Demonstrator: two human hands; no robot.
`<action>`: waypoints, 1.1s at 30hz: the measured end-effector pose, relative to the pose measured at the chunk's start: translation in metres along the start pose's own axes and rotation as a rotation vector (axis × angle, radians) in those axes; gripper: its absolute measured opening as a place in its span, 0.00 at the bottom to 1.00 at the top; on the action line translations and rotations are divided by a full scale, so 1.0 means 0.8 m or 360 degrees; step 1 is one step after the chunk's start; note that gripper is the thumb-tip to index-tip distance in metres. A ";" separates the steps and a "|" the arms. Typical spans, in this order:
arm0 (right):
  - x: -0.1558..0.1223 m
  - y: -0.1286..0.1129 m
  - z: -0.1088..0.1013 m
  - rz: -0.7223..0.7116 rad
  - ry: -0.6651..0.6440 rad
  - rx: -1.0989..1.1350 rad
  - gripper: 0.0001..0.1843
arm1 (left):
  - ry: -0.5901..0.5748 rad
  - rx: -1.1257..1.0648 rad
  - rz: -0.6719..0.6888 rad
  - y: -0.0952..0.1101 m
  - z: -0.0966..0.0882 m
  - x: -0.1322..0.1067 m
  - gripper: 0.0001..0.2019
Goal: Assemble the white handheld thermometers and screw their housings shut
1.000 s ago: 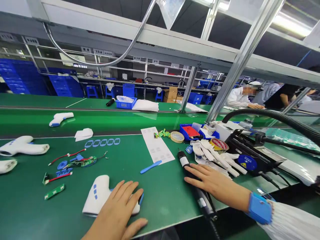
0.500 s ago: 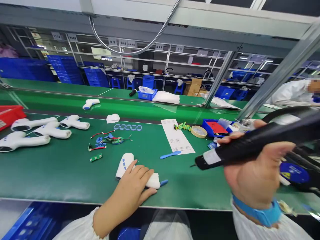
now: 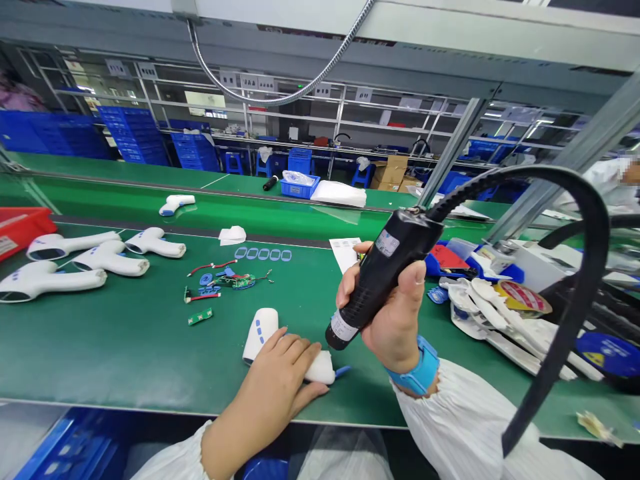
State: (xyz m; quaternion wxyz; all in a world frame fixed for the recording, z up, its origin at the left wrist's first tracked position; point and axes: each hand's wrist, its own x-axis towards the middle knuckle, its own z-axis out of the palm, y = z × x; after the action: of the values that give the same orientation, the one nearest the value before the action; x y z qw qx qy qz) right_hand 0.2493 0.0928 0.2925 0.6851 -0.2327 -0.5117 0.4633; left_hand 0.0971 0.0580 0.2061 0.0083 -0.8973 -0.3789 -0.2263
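Note:
My left hand (image 3: pixel 287 373) lies over a white infrared thermometer (image 3: pixel 265 327), fingers wrapped round its handle and pressing it onto the green bench. Blue buttons show on its head, and a blue strip (image 3: pixel 343 371) sticks out at the handle's end. In my right hand (image 3: pixel 395 327) is a black electric screwdriver (image 3: pixel 383 267), gripped round its body and tilted with the nose down to the left. That nose is just above the handle's end; whether the bit touches is too small to tell. A black cable (image 3: pixel 593 267) arches from its top.
White thermometer housings (image 3: pixel 110 259) lie at left beside a red bin (image 3: pixel 25 230). Circuit boards with wires (image 3: pixel 243 281) and blue frames (image 3: pixel 263 254) sit mid-bench. White plastic parts (image 3: pixel 500 313) pile up at right. Another thermometer (image 3: pixel 176 204) rests on the green strip behind.
My right hand has brought the screwdriver left and down, from out at the right to just over the thermometer's handle, tilting it steeper. My left hand keeps its hold on the thermometer.

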 end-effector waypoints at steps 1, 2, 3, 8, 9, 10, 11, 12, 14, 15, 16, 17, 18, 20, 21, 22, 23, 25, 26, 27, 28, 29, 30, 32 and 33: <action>0.000 0.003 0.000 -0.0001 -0.0009 -0.0011 0.28 | -0.0003 0.0003 -0.0005 0.000 0.001 0.000 0.21; 0.000 0.006 0.000 -0.0002 -0.0016 -0.0020 0.29 | -0.0004 0.0004 -0.0006 0.000 0.001 0.000 0.21; 0.000 0.008 0.000 0.0013 -0.0024 -0.0027 0.29 | -0.0001 0.0004 -0.0002 0.000 0.002 0.000 0.21; -0.002 0.018 -0.003 0.0089 -0.0081 -0.0053 0.30 | 0.0047 0.0027 0.0010 -0.001 0.005 -0.001 0.22; -0.003 0.019 -0.003 0.0106 -0.0101 -0.0054 0.30 | 0.0051 0.0025 0.0006 -0.001 0.005 -0.001 0.22; -0.003 0.020 -0.003 0.0120 -0.0121 -0.0053 0.30 | 0.0051 0.0017 0.0003 -0.001 0.006 0.000 0.21; -0.003 0.020 -0.003 0.0135 -0.0140 -0.0052 0.30 | 0.0049 0.0004 -0.0001 -0.001 0.006 0.000 0.21; -0.003 0.020 -0.002 0.0147 -0.0159 -0.0049 0.30 | 0.0046 -0.0011 -0.0005 -0.001 0.006 0.000 0.21; -0.003 0.020 -0.001 0.0160 -0.0188 -0.0047 0.30 | 0.0039 -0.0033 -0.0016 -0.001 0.005 0.000 0.21; -0.003 0.019 -0.001 0.0168 -0.0200 -0.0042 0.31 | 0.0036 -0.0040 -0.0020 0.000 0.004 0.001 0.21; -0.003 0.019 -0.001 0.0174 -0.0209 -0.0034 0.31 | 0.0033 -0.0048 -0.0022 0.000 0.003 0.001 0.21; -0.003 0.019 -0.001 0.0179 -0.0215 -0.0025 0.32 | 0.0027 -0.0056 -0.0024 0.000 0.002 0.002 0.21; -0.003 0.019 -0.001 0.0184 -0.0218 -0.0014 0.32 | 0.0022 -0.0064 -0.0025 0.000 0.001 0.002 0.22; -0.004 0.021 -0.001 0.0196 -0.0221 0.0008 0.31 | 0.0009 -0.0070 -0.0021 0.001 -0.001 0.004 0.22; -0.003 0.022 -0.001 0.0198 -0.0219 0.0009 0.31 | 0.0001 -0.0068 -0.0017 0.001 -0.001 0.004 0.21; -0.003 0.023 -0.001 0.0200 -0.0213 0.0004 0.31 | -0.0005 -0.0060 -0.0014 0.001 -0.002 0.005 0.21; -0.002 0.023 0.000 0.0202 -0.0207 -0.0002 0.31 | -0.0010 -0.0054 -0.0012 0.000 -0.002 0.005 0.21; 0.000 0.021 0.001 0.0189 -0.0201 -0.0010 0.31 | -0.0019 -0.0058 -0.0026 -0.001 -0.003 0.004 0.20; 0.001 0.018 0.001 0.0167 -0.0201 -0.0010 0.31 | -0.0029 -0.0069 -0.0041 -0.001 -0.003 0.003 0.20; 0.002 0.014 0.001 0.0132 -0.0203 -0.0011 0.30 | -0.0046 -0.0086 -0.0056 -0.001 -0.005 0.002 0.20; 0.002 0.007 -0.001 0.0088 -0.0201 -0.0017 0.30 | -0.0072 -0.0106 -0.0070 0.000 -0.006 0.002 0.19; 0.002 -0.001 -0.003 0.0037 -0.0190 -0.0034 0.31 | -0.0100 -0.0123 -0.0086 0.002 -0.007 0.002 0.19; 0.002 -0.011 -0.006 -0.0015 -0.0178 -0.0064 0.32 | -0.0124 -0.0125 -0.0105 0.005 -0.008 0.002 0.19; 0.001 -0.036 -0.019 -0.0078 -0.0195 -0.0190 0.32 | -0.0149 -0.0080 -0.0162 0.015 -0.006 0.005 0.23; 0.000 -0.050 -0.027 -0.0091 -0.0227 -0.0309 0.31 | -0.0150 -0.0035 -0.0204 0.022 -0.003 0.007 0.25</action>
State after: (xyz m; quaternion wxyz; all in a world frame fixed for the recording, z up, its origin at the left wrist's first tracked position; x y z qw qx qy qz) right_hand 0.2851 0.0775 0.3162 0.6341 -0.2497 -0.6081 0.4070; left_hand 0.1113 0.0492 0.2137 -0.0338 -0.8808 -0.4332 -0.1881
